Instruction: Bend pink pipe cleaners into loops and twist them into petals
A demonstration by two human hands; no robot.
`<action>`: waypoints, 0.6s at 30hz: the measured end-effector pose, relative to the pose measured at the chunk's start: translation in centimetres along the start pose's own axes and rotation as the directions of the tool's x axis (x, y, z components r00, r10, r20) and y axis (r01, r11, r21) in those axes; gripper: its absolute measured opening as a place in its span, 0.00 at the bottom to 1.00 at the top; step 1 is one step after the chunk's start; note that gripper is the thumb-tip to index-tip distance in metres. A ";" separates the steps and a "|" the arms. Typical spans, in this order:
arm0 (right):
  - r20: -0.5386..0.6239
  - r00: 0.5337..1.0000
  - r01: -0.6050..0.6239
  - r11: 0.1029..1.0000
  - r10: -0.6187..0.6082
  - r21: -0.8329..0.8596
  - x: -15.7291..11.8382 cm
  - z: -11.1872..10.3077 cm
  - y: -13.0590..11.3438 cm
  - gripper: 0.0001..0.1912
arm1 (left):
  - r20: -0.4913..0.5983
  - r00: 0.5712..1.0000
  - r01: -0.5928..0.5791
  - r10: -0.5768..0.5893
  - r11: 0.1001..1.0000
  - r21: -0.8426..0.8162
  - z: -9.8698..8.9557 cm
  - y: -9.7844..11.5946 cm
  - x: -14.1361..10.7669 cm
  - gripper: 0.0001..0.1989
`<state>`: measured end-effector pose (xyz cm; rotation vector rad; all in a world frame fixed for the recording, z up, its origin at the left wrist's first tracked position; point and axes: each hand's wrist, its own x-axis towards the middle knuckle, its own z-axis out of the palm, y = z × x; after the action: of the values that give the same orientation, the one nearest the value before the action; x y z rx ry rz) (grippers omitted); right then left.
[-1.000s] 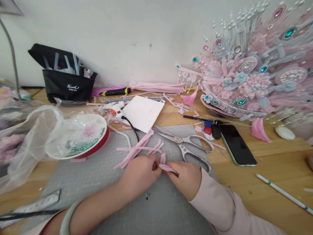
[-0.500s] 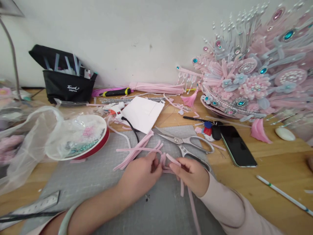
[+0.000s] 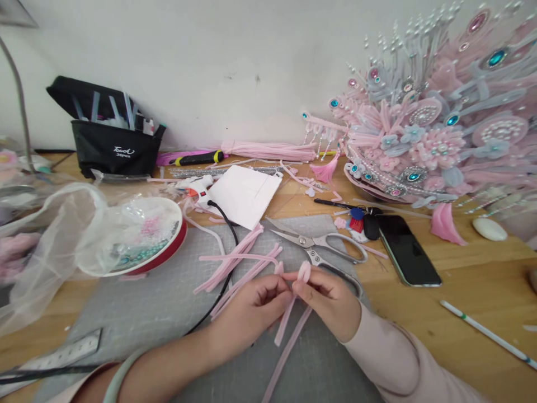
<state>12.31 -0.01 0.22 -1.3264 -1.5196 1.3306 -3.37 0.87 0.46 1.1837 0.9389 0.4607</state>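
My right hand (image 3: pixel 331 302) is closed on a pink pipe cleaner (image 3: pixel 304 272), bent into a small loop above the thumb and fingertips. My left hand (image 3: pixel 262 302) meets it fingertip to fingertip, closed in a pinch on the pink pipe cleaner piece; its exact grip is partly hidden by the fingers. Two pink ends hang down between and below my hands over the grey cutting mat (image 3: pixel 176 319). Loose pink pipe cleaners (image 3: pixel 237 260) lie on the mat beyond my left hand. Metal scissors (image 3: pixel 319 242), blades apart, rest just beyond my right hand.
A glue gun (image 3: pixel 203 187) lies by a white card (image 3: pixel 247 196), its black cord crossing the mat. Left are a red-rimmed bead bowl (image 3: pixel 182 235) and a black case (image 3: pixel 115 148). Right are a phone (image 3: pixel 406 249), keys (image 3: pixel 371 224) and a large pink beaded headdress (image 3: pixel 423 123).
The pipe cleaner in my right hand now stands up as a loop, and its hanging ends have swung left. My left hand has shifted slightly right and down, uncovering more loose strips.
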 end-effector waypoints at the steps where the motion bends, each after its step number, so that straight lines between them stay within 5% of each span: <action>1: 0.002 0.997 -0.071 0.994 0.071 0.081 0.1 -0.1 0.1 0.17 | -0.002 1.000 0.006 -0.006 1.000 -0.021 -0.1 0.1 0.0 0.14; 6: 0.195 0.932 -0.364 0.790 0.307 0.494 0.6 -0.3 0.2 0.20 | 0.067 0.993 0.101 -0.093 0.986 -0.135 -0.3 0.2 -0.1 0.14; 11: 0.129 0.940 -0.339 0.810 0.317 0.478 0.6 0.0 -0.1 0.16 | 0.107 0.992 0.091 -0.073 0.980 -0.177 -0.1 0.2 -0.2 0.15; 18: 0.311 0.898 -0.441 0.654 0.312 0.615 0.6 -0.3 0.0 0.18 | 0.094 0.994 -0.040 0.051 0.993 -0.111 0.0 0.1 -0.3 0.14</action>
<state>12.41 0.68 0.22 -1.0720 -0.7040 2.0689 -3.56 0.68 0.64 1.1195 0.7953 0.4812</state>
